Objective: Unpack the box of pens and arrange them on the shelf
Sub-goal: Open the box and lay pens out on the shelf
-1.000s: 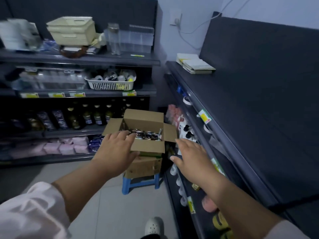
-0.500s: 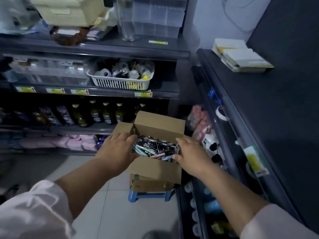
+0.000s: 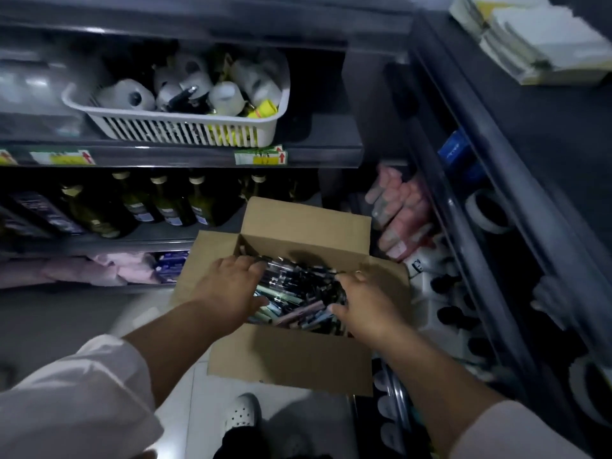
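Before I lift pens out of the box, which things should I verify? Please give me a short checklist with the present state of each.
1. Flaps of the cardboard box open: ok, they are folded outward.
2. The pens within reach: ok, the pile lies exposed in the box.
3. The left hand on the pile: ok, it rests on the left end.
4. The right hand on the pile: ok, it touches the right end.
5. Firm grip on a bundle: cannot tell, the fingertips are hidden among the pens.
6. Free space on the right shelf: ok, bare surface shows near the paper stack.
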Action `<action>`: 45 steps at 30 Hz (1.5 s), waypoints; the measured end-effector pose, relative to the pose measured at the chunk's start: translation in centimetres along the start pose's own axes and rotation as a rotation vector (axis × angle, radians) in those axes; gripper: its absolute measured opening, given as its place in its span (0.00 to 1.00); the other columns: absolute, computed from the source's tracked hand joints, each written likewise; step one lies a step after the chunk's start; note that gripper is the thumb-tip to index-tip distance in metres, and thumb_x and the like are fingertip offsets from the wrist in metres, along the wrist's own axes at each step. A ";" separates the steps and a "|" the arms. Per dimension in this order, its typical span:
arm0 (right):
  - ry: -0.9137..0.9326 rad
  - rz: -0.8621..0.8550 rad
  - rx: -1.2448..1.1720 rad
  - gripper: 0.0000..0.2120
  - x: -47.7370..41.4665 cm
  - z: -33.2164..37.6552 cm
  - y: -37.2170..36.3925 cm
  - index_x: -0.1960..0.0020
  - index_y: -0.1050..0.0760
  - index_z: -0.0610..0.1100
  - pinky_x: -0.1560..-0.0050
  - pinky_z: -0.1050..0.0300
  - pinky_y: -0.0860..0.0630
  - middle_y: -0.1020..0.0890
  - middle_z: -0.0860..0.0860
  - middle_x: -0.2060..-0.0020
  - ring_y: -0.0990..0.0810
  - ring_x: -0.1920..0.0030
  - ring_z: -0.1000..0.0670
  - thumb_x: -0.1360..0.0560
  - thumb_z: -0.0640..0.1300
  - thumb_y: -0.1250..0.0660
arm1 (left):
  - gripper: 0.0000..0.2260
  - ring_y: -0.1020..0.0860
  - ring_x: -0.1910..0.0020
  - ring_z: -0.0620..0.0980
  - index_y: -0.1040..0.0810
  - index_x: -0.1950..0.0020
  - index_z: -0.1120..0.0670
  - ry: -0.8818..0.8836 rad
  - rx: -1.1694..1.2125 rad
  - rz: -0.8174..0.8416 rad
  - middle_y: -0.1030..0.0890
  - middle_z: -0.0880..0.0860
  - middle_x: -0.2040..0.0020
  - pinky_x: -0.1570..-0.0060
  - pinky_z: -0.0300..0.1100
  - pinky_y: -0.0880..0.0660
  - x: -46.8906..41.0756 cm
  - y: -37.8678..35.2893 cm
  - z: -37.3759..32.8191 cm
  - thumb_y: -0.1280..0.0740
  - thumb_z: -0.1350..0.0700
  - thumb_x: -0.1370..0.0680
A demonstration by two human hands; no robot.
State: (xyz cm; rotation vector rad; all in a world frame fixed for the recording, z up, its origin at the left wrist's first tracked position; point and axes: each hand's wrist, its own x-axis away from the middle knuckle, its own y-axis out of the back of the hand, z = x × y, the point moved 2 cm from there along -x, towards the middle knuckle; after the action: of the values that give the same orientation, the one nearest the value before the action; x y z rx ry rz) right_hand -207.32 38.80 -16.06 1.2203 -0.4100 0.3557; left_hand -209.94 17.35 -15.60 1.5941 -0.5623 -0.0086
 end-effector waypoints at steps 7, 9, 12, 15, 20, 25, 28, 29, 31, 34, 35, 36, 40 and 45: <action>-0.025 0.106 -0.042 0.25 -8.8 -1.5 -6.0 0.27 0.38 0.44 0.34 0.52 0.31 0.33 0.46 0.30 0.32 0.32 0.45 0.21 0.51 0.37 | 0.30 0.35 0.30 0.55 0.40 0.25 0.52 -0.068 -0.048 0.081 0.34 0.54 0.27 0.34 0.44 0.39 -8.7 -6.7 1.2 0.36 0.43 0.23; -0.043 0.144 -0.051 0.28 -10.7 -2.1 -7.8 0.25 0.40 0.44 0.32 0.51 0.33 0.35 0.46 0.28 0.34 0.31 0.44 0.21 0.51 0.37 | 0.31 0.34 0.31 0.56 0.41 0.25 0.52 -0.086 -0.047 0.114 0.33 0.55 0.28 0.34 0.46 0.37 -10.8 -9.0 1.4 0.35 0.43 0.24; -0.042 0.192 0.008 0.33 -13.3 -3.1 -10.3 0.24 0.43 0.44 0.30 0.50 0.35 0.38 0.46 0.26 0.37 0.28 0.43 0.23 0.53 0.35 | 0.32 0.34 0.32 0.56 0.40 0.25 0.53 -0.119 -0.063 0.140 0.33 0.56 0.30 0.34 0.48 0.37 -13.3 -12.2 1.9 0.34 0.43 0.24; -0.032 0.267 0.063 0.36 -15.5 -4.1 -12.0 0.23 0.47 0.45 0.29 0.51 0.38 0.41 0.46 0.25 0.40 0.27 0.43 0.24 0.51 0.32 | 0.30 0.35 0.32 0.57 0.39 0.27 0.53 -0.150 -0.071 0.175 0.34 0.56 0.29 0.33 0.49 0.38 -15.2 -14.7 2.2 0.33 0.44 0.25; -0.024 0.293 0.049 0.39 -17.4 -4.8 -14.3 0.24 0.45 0.46 0.31 0.51 0.35 0.38 0.46 0.28 0.37 0.29 0.43 0.28 0.45 0.28 | 0.36 0.37 0.30 0.59 0.45 0.24 0.53 -0.163 -0.118 0.248 0.37 0.56 0.28 0.31 0.53 0.40 -16.8 -17.5 2.7 0.32 0.45 0.26; 0.020 0.226 0.018 0.47 -17.8 -5.3 -15.1 0.23 0.49 0.49 0.32 0.53 0.37 0.40 0.49 0.29 0.40 0.30 0.44 0.33 0.51 0.24 | 0.32 0.34 0.34 0.58 0.43 0.27 0.55 -0.161 -0.107 0.203 0.33 0.56 0.32 0.35 0.52 0.37 -17.5 -18.4 2.4 0.33 0.49 0.26; 0.037 0.192 0.064 0.50 -18.2 -5.3 -15.3 0.23 0.50 0.50 0.31 0.51 0.40 0.40 0.50 0.28 0.42 0.29 0.45 0.35 0.56 0.24 | 0.23 0.29 0.41 0.58 0.40 0.31 0.57 -0.182 -0.119 0.191 0.28 0.57 0.38 0.45 0.49 0.33 -17.4 -19.3 2.0 0.37 0.54 0.24; 0.039 0.174 0.074 0.49 -18.3 -5.3 -15.4 0.23 0.49 0.50 0.31 0.50 0.40 0.39 0.50 0.29 0.42 0.29 0.45 0.35 0.56 0.24 | 0.22 0.28 0.43 0.58 0.40 0.32 0.57 -0.179 -0.103 0.197 0.27 0.57 0.40 0.47 0.49 0.33 -17.3 -19.6 2.0 0.38 0.54 0.23; 0.030 0.132 0.040 0.47 -18.4 -5.2 -15.4 0.24 0.45 0.50 0.31 0.51 0.39 0.38 0.50 0.30 0.41 0.30 0.46 0.35 0.55 0.24 | 0.21 0.27 0.43 0.58 0.39 0.32 0.58 -0.169 -0.065 0.209 0.26 0.58 0.41 0.49 0.48 0.31 -17.2 -19.9 2.1 0.39 0.55 0.23; 0.018 0.103 -0.064 0.47 -18.4 -5.4 -15.5 0.23 0.46 0.49 0.30 0.53 0.38 0.39 0.50 0.28 0.41 0.29 0.46 0.35 0.52 0.23 | 0.17 0.24 0.45 0.57 0.35 0.35 0.57 -0.134 0.043 0.204 0.24 0.57 0.41 0.53 0.44 0.30 -17.3 -20.0 2.9 0.38 0.56 0.23; 0.014 0.106 -0.090 0.48 -18.4 -5.4 -15.6 0.23 0.47 0.49 0.29 0.53 0.39 0.40 0.50 0.27 0.42 0.28 0.47 0.34 0.52 0.23 | 0.16 0.24 0.45 0.58 0.32 0.37 0.57 -0.125 0.086 0.211 0.24 0.58 0.42 0.54 0.44 0.30 -17.2 -20.0 3.3 0.37 0.57 0.23; 0.010 0.110 -0.106 0.48 -18.3 -5.5 -15.6 0.23 0.48 0.50 0.28 0.53 0.40 0.41 0.51 0.27 0.43 0.27 0.47 0.34 0.51 0.23 | 0.14 0.24 0.45 0.59 0.30 0.39 0.58 -0.117 0.127 0.211 0.25 0.59 0.42 0.53 0.44 0.29 -17.1 -19.8 3.8 0.37 0.57 0.23; 0.021 0.125 -0.044 0.47 -18.2 -5.3 -15.6 0.23 0.47 0.50 0.28 0.50 0.41 0.38 0.50 0.27 0.43 0.27 0.46 0.34 0.54 0.24 | 0.09 0.24 0.48 0.60 0.26 0.44 0.59 -0.036 0.381 0.142 0.23 0.60 0.48 0.56 0.43 0.30 -16.5 -18.6 4.7 0.36 0.59 0.23; 0.041 0.132 0.018 0.42 -18.7 -4.7 -15.6 0.26 0.40 0.50 0.32 0.52 0.38 0.33 0.50 0.32 0.40 0.31 0.45 0.34 0.53 0.24 | 0.10 0.20 0.57 0.55 0.28 0.41 0.52 0.127 0.835 0.234 0.18 0.57 0.55 0.57 0.50 0.23 -16.2 -16.9 4.2 0.35 0.54 0.21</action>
State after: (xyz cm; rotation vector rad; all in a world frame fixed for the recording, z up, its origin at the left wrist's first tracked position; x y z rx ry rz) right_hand -215.70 37.71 -39.39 1.2040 -0.4541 0.4980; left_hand -219.73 19.09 -37.27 2.2978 -0.6951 0.5641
